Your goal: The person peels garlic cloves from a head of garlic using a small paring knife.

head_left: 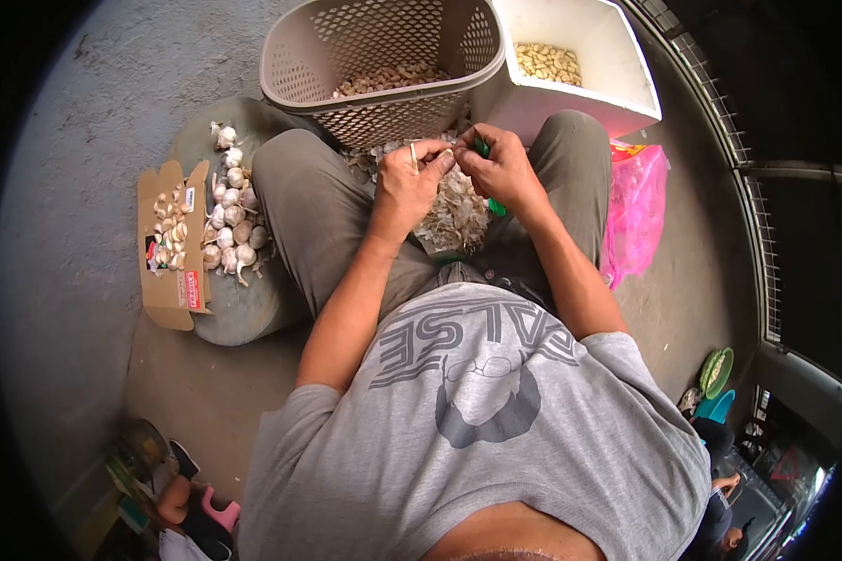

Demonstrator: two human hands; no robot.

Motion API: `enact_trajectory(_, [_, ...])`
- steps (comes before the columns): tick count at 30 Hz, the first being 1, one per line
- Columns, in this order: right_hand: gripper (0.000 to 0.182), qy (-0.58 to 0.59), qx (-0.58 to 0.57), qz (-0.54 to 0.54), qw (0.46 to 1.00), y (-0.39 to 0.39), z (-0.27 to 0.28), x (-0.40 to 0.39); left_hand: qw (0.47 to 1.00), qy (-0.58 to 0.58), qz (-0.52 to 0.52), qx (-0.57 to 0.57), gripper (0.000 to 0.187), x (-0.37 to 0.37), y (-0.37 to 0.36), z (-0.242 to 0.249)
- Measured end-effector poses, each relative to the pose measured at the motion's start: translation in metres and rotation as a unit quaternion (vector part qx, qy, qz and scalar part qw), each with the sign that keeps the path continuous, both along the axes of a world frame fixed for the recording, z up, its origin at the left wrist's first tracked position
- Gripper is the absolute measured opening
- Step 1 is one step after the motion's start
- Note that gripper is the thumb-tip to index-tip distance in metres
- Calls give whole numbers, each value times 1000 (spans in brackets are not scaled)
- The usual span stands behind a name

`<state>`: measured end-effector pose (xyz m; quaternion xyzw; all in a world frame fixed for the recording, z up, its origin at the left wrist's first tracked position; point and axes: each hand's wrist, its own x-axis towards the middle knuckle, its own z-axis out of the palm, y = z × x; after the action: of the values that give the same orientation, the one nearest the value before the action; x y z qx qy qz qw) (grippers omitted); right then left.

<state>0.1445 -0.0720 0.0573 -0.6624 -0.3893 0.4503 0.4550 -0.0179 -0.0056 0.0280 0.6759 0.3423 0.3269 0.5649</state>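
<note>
My left hand (408, 190), with a ring on one finger, pinches a small pale garlic clove (447, 154) between thumb and fingertips. Close against it, my right hand (501, 170) is closed around a knife with a green handle (481, 147); its blade is mostly hidden at the clove. Both hands meet between my knees, above a heap of papery garlic skins (454, 210). Beyond them stands a grey-brown perforated basket (393, 105) with garlic cloves (393, 79) in its bottom. A white foam box (585, 101) beside it holds pale peeled cloves (547, 64).
Left of my knee, whole garlic bulbs (236, 210) lie on a round grey stool (243, 323), next to an opened cardboard box (164, 304) with loose cloves (170, 224). A pink plastic bag (638, 206) is by my right knee. Other people (182, 505) appear at the lower edges.
</note>
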Motion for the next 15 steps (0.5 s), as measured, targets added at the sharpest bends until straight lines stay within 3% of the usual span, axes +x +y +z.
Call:
enact_trajectory(3, [13,12,-11,3,1000,2,1,1,997,-56,-14,-54,20,-1,4,-7])
enact_trajectory(7, [15,-130,116,16,985,2,-20,1,978,-110,-26,-175,18,-4,6,-3])
enact_trajectory(9, [15,-197,167,20,966,2,-22,1,958,-155,-31,-238,16,-5,8,-1])
enact_trajectory(15, [17,-203,197,49,958,-1,-14,-7,871,-262,-21,-415,17,-7,15,-16])
